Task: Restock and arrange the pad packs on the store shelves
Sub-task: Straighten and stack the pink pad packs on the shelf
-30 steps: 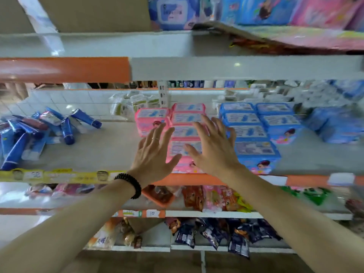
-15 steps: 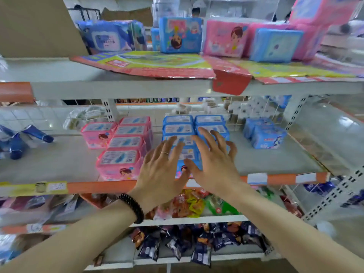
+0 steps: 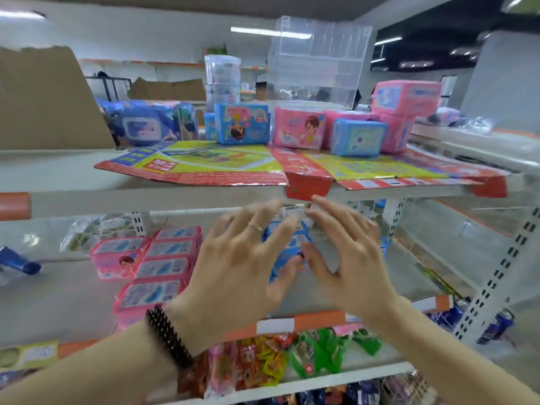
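- Blue pad packs (image 3: 287, 247) sat on the middle shelf (image 3: 321, 296) at centre frame, mostly hidden behind both hands.
- Left hand (image 3: 236, 276) was in front of them with fingers spread wide and straight, holding nothing; a ring showed on one finger and a black bead bracelet (image 3: 168, 336) on the wrist.
- Right hand (image 3: 347, 258) was the same deal, fingers fanned out, thumb near the left thumb. Can't tell if either actually touched the packs, it was blurry.
- Pink pad packs (image 3: 159, 268) were lined up just left of the blue ones.
- Up top, more pink and blue packs stood on flattened cardboard (image 3: 204, 165).
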